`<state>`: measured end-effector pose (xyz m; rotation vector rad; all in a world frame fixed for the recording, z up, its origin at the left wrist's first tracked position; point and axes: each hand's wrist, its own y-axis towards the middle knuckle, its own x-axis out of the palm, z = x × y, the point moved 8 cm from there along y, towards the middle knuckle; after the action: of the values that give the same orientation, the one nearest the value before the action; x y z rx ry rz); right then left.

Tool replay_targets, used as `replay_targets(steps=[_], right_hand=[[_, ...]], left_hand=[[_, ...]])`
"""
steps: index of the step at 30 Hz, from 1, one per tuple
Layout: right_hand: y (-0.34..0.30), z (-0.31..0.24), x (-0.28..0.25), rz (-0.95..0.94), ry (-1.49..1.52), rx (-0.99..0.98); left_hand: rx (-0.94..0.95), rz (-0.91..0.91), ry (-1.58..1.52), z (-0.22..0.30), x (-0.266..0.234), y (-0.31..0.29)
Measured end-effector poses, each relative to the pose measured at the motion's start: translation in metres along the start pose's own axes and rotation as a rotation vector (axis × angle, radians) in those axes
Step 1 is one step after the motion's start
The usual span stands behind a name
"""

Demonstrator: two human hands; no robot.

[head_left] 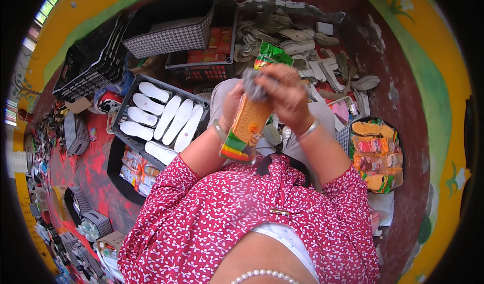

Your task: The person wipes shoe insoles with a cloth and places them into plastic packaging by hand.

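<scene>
A long clear packet with an orange insole inside (250,125) is held up before my chest, tilted, its ends printed green, yellow and red. My left hand (231,104) is closed round the packet's left edge, its fingers partly hidden behind it. My right hand (288,95) grips a grey wad (254,86), which looks like crumpled cloth and is blurred. It lies against the upper part of the packet. Beyond my left arm, white insoles (168,117) lie in a dark crate (121,115).
Orange packed insoles (375,155) fill a basket at my right. Loose insoles and soles (302,44) are heaped by the far wall. A checked basket (169,39) sits over a black crate (201,68). More packets (138,170) lie in a dark bin at left.
</scene>
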<state>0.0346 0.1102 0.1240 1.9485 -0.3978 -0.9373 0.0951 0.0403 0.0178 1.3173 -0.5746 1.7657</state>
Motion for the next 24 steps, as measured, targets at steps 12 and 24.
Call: replay_targets(steps=[12,24], right_hand=[[0.003,-0.006,-0.007,0.013,-0.272,0.057],[0.001,0.058,-0.064,0.198,-0.087,0.373]], left_hand=[[-0.07,-0.285,-0.039,-0.001,0.034,-0.002],[-0.278,0.115,0.11,-0.01,0.013,-0.018]])
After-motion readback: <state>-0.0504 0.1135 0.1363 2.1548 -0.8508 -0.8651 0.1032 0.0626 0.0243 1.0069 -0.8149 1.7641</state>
